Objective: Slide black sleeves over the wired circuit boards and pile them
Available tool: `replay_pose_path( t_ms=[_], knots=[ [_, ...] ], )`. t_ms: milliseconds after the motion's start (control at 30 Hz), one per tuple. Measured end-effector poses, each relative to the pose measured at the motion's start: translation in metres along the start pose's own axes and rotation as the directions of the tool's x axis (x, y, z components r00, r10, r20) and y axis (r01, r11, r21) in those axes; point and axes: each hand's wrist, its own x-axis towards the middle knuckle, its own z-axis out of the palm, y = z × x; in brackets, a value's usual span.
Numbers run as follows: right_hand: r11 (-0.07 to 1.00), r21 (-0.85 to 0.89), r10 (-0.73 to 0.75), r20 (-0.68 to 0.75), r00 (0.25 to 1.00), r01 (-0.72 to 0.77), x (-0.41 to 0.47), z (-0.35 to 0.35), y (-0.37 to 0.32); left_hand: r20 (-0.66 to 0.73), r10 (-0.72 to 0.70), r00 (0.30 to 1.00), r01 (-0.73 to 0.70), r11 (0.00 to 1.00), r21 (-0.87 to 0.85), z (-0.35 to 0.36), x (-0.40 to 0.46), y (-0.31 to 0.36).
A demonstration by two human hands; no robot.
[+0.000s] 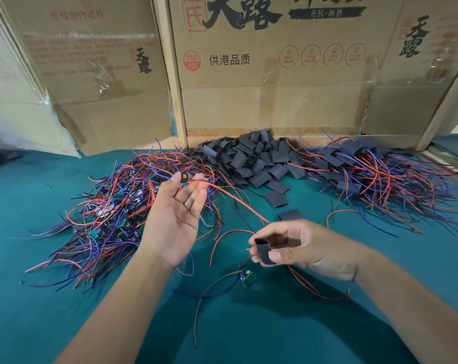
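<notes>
My left hand is raised palm up and pinches a small wired circuit board at its fingertips, with red and black wires trailing down to the right. My right hand pinches a black sleeve with its open end up, lower and to the right of the board. Another bare circuit board with wires lies on the cloth under my right hand. A heap of unsleeved wired boards lies at the left, loose black sleeves are heaped in the middle, and sleeved boards are piled at the right.
Green cloth covers the table. Taped cardboard boxes stand as a wall along the back. Two loose sleeves lie between the middle heap and my right hand. Stray red and blue wires lie in front of my arms.
</notes>
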Motion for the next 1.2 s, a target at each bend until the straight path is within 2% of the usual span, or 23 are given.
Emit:
replay_pose_path(
  t_ms=[267,433,700,867,967,1100,1200],
  knots=[
    [0.977,0.210,-0.050,0.086,0.995,0.031,0.004,0.009,0.000,0.010,-0.020,1.000,0.020,1.000,0.015,0.004,-0.003,-0.002],
    [0.977,0.208,-0.063,0.062,0.996,0.049,0.003,0.006,0.001,0.015,-0.005,1.000,0.005,1.000,0.022,0.003,-0.002,-0.003],
    [0.973,0.222,-0.086,0.115,0.990,0.058,-0.001,0.003,-0.008,0.005,-0.004,1.000,0.004,1.000,0.008,-0.002,0.003,-0.004],
    [0.972,0.224,-0.098,0.111,0.989,0.071,-0.001,0.001,-0.008,0.032,0.009,0.999,-0.009,0.999,0.030,-0.003,0.004,-0.004],
    [0.978,0.197,-0.092,0.109,0.990,0.069,-0.001,0.002,-0.009,0.046,0.042,0.998,-0.047,0.994,0.100,-0.003,0.004,-0.006],
    [0.987,0.125,-0.104,-0.002,0.995,0.103,0.001,0.005,-0.008,0.123,0.062,0.990,-0.096,0.951,0.295,-0.001,-0.002,-0.013],
    [0.991,0.007,-0.130,-0.126,0.983,0.132,0.003,0.006,-0.010,0.161,0.015,0.987,-0.073,0.930,0.361,0.002,-0.007,-0.021]
  ],
)
